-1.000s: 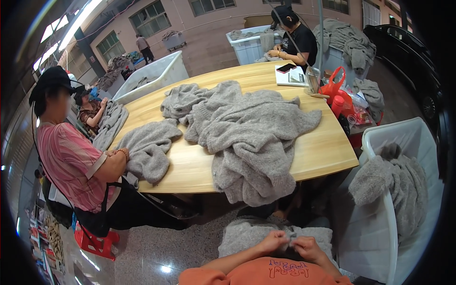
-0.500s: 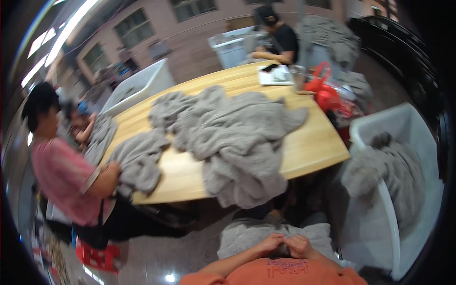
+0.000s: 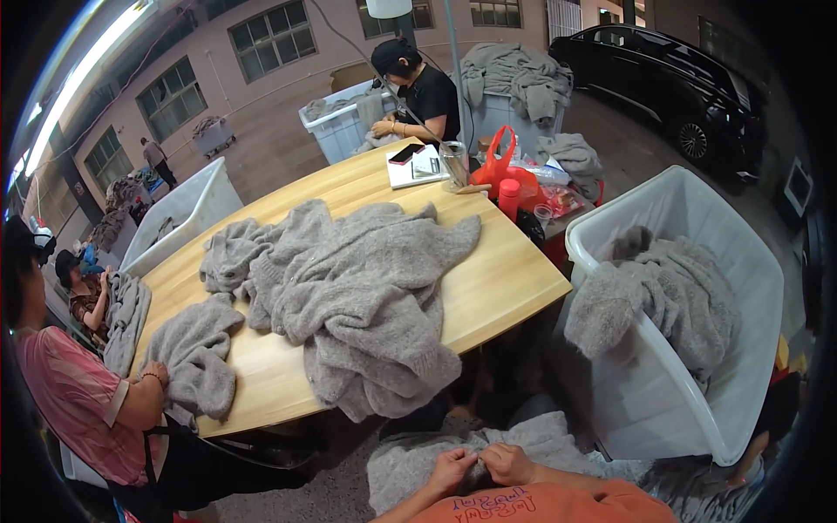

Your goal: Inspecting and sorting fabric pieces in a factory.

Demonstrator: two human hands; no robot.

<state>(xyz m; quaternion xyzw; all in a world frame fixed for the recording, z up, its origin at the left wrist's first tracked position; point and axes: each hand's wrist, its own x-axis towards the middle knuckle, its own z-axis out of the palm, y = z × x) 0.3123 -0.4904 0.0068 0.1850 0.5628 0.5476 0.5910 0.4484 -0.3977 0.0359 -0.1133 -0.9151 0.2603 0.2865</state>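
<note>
My left hand (image 3: 452, 470) and my right hand (image 3: 508, 463) meet low in the middle of the head view, both pinching the edge of a grey knitted garment (image 3: 410, 466) lying across my lap. Orange sleeves cover my forearms. Just beyond my hands a big pile of grey sweaters (image 3: 357, 296) spreads over the wooden table (image 3: 506, 279) and hangs off its near edge.
A white plastic bin (image 3: 741, 366) at my right holds more grey knitwear. A person in a pink shirt (image 3: 74, 410) handles a sweater at the table's left. Another person in black (image 3: 418, 91) sits at the far end near a red bag (image 3: 501, 166). More bins stand behind.
The view has swung a little; my hands stay together on the grey garment in my lap, fingers shifting slightly along its edge.
</note>
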